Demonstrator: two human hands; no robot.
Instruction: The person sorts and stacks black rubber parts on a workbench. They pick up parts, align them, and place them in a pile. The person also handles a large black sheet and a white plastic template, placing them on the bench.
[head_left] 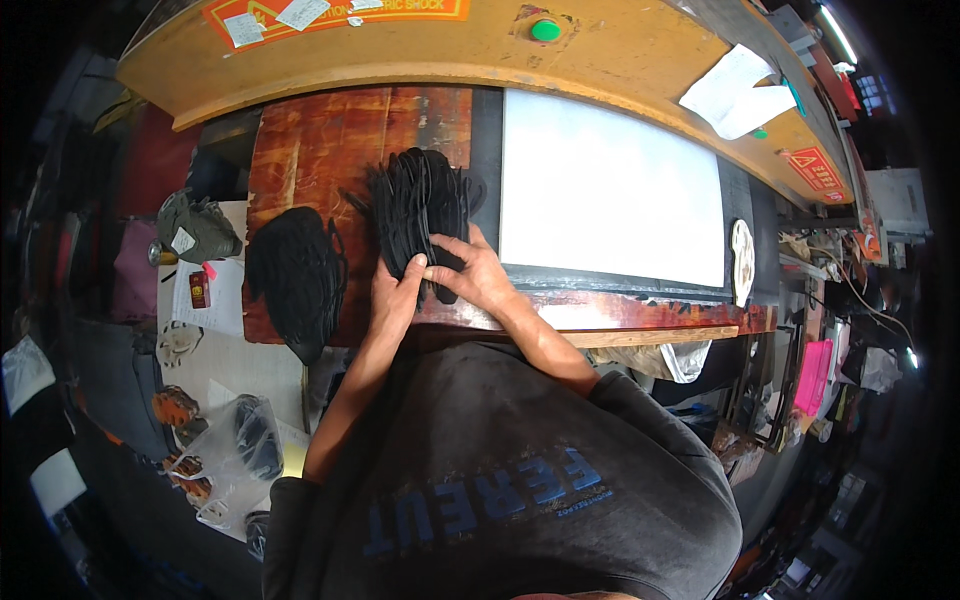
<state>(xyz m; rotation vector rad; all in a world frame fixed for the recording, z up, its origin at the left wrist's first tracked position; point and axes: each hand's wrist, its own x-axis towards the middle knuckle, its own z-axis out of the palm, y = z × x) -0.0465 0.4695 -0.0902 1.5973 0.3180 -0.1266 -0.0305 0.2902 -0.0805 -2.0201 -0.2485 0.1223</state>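
Note:
A thick bundle of thin black cut pieces [415, 205], layered edge to edge, is on the worn red-brown board [300, 140]. At its near end, my left hand [397, 287] grips the left side with the thumb on top. My right hand [472, 272] closes round the near right side, its thumb close to the left thumb. The fingers beneath the bundle are hidden. Left of my hands, a second stack of similar black pieces [292, 275] lies on the board, reaching past its near edge. What the pieces are made of, I cannot tell.
A white slab [610, 190] is right of the bundle, with a pale sole-shaped piece [741, 262] beyond it. Across the back runs a yellow machine beam [400, 62] bearing a green button [545, 31]. A dark green shoe [200, 228] and a clear plastic bag [235, 460] are at left.

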